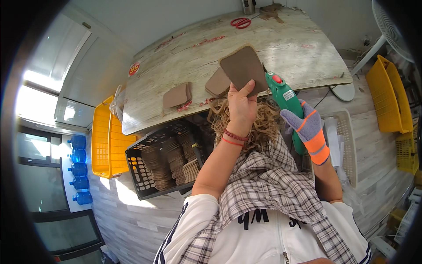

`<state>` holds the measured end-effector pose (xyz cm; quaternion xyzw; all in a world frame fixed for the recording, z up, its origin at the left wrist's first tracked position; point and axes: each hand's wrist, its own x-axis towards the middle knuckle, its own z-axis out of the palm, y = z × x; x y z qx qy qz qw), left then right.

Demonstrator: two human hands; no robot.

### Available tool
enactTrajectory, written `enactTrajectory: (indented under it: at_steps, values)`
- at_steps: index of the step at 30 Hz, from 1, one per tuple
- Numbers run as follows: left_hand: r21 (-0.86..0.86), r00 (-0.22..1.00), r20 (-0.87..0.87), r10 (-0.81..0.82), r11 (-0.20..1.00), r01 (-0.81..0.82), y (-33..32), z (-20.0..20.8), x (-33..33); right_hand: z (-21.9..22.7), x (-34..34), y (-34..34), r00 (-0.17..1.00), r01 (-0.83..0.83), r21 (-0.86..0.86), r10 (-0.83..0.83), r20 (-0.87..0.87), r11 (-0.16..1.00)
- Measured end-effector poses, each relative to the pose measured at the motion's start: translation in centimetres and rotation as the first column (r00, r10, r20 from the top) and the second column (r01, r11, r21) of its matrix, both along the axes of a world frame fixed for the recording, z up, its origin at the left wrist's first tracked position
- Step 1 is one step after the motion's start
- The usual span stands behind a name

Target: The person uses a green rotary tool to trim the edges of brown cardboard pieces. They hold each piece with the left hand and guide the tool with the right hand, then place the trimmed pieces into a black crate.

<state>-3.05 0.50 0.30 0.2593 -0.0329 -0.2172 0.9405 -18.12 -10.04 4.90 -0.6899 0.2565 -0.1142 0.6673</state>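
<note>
Desk (281, 48) spans 12 o'clock, wood-grain top. Black crate (145, 176) of stacked brown pieces sits at 8 o'clock below desk edge; yellow bin (103, 145) just beside it at 9. Green glue gun (285, 99) is held in gloved right hand (310, 130), grip wrapped around handle, at 2 o'clock. Brown cardboard piece (243, 68) is pinched by left hand (241, 103), raised over desk edge at 12. Red scissors (240, 22) lie far back.

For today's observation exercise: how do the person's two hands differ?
The left hand is bare, with red bracelets at the wrist; the right hand wears a grey and orange glove. The left hand pinches a flat brown rounded leather piece; the right hand grips a green glue gun. Both are raised at the table's near edge.
</note>
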Motion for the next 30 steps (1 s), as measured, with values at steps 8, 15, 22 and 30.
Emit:
enactTrajectory:
  at_steps: [8, 15, 22, 30]
  values:
    - [0.108, 0.989, 0.055, -0.138, 0.985, 0.131, 1.1, -0.8, -1.7, 0.9, 0.0, -1.3, 0.999, 0.005, -0.041, -0.004, 0.039, 0.999]
    - [0.405, 0.927, 0.262, -0.268, 0.903, 0.146, 5.3, 0.2, 0.9, 2.8, -2.3, -2.7, 0.988, -0.147, -0.101, 0.140, -0.069, 0.984]
    - [0.668, 0.787, 0.287, -0.546, 0.703, 0.244, 8.5, 1.7, 3.8, 3.4, -3.5, -2.9, 0.960, -0.252, -0.126, 0.231, -0.159, 0.960]
    - [0.728, 0.744, 0.135, -0.654, 0.575, 0.373, 8.5, 1.3, 2.8, 2.7, -1.9, -2.1, 0.960, -0.268, -0.111, 0.255, -0.121, 0.957]
